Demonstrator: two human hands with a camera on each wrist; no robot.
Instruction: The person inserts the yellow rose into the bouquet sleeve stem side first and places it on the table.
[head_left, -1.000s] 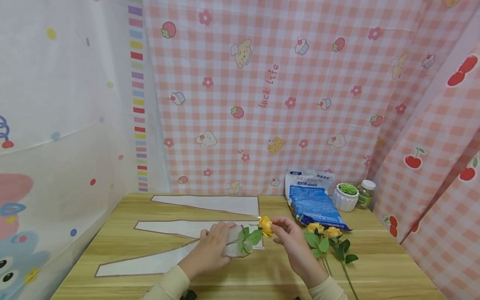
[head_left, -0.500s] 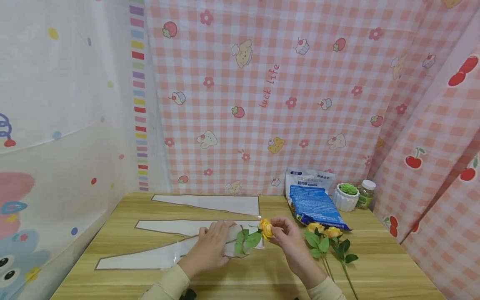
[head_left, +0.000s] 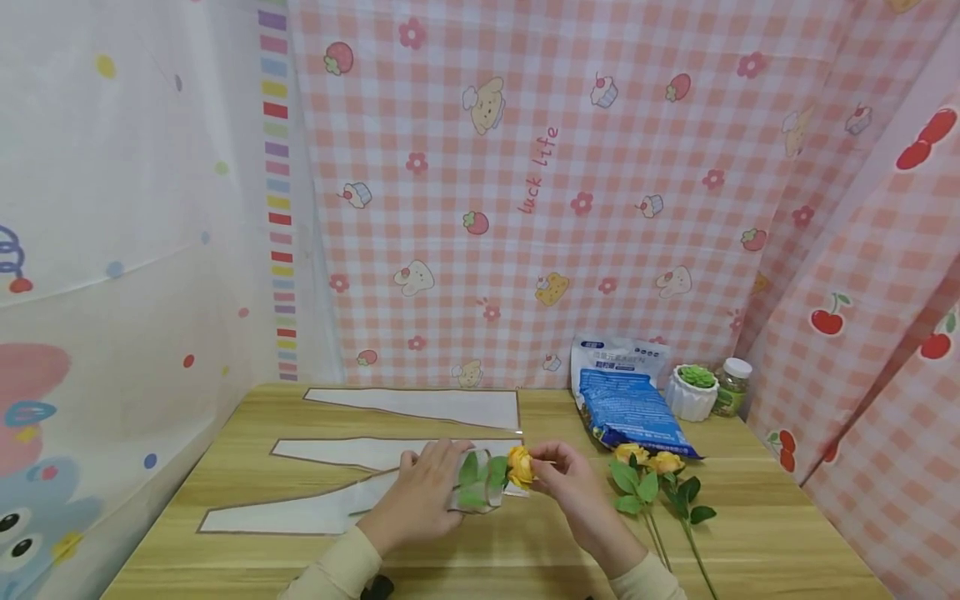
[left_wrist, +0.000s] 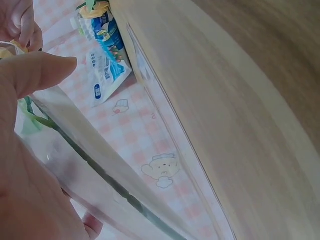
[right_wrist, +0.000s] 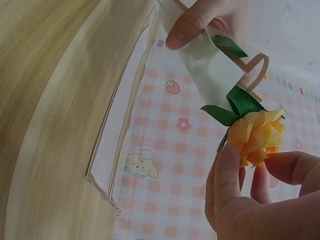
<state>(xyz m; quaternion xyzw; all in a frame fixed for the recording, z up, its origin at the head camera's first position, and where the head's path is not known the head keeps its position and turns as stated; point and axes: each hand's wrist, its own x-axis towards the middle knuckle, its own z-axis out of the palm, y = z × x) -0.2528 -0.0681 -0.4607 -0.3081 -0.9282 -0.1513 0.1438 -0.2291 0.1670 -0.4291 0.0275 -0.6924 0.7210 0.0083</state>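
My left hand (head_left: pixel 420 485) grips a translucent, brown-edged flower sleeve (right_wrist: pixel 212 67) near its wide end. Inside the sleeve runs the green stem (left_wrist: pixel 107 176) of a yellow artificial rose (head_left: pixel 520 467), whose leaves show through the film. The bloom (right_wrist: pixel 256 136) pokes out past the sleeve's opening. With its fingertips my right hand (head_left: pixel 581 492) holds this bloom, thumb on one side and fingers on the other. The sleeve's narrow end stretches left over the table.
Two more flat sleeves (head_left: pixel 465 408) lie behind the left hand. Two yellow roses (head_left: pixel 666 464) rest at the right. Behind them are a blue-white bag (head_left: pixel 630 404), a white potted succulent (head_left: pixel 692 396) and a lidded jar (head_left: pixel 732 390). Checked cloth (head_left: pixel 450 167) hangs at the back.
The rose has moved slightly left, its leaves now deeper in the sleeve. My right hand has shifted left with the bloom, while the left hand has stayed nearly in place.
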